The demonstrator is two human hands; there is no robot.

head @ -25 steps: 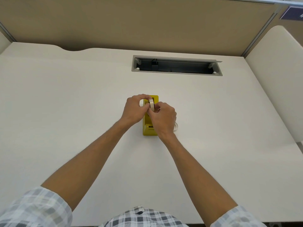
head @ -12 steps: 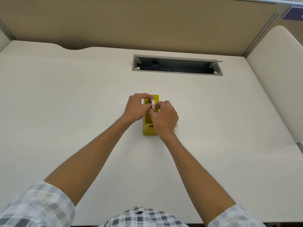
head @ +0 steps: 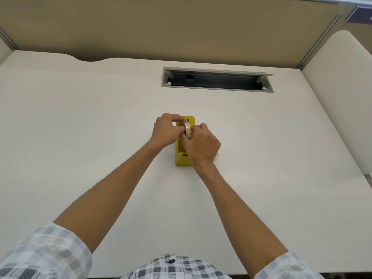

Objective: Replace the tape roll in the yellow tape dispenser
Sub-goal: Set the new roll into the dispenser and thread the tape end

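Note:
A yellow tape dispenser (head: 182, 160) stands in the middle of the white desk, its long side running away from me. A pale tape roll (head: 188, 130) stands on edge over the dispenser's far half. My left hand (head: 167, 129) pinches the roll from the left. My right hand (head: 202, 146) grips it from the right and covers the dispenser's middle. Another clear tape roll (head: 217, 156) peeks out on the desk behind my right hand, mostly hidden.
A grey cable tray opening (head: 217, 79) is cut into the desk beyond the dispenser. A tan partition (head: 181, 27) closes off the far edge. A white rounded panel (head: 342, 87) stands at the right.
Both hands have stayed at the dispenser with the roll between them. The roll has shifted slightly toward me and my right hand has moved a little to the right.

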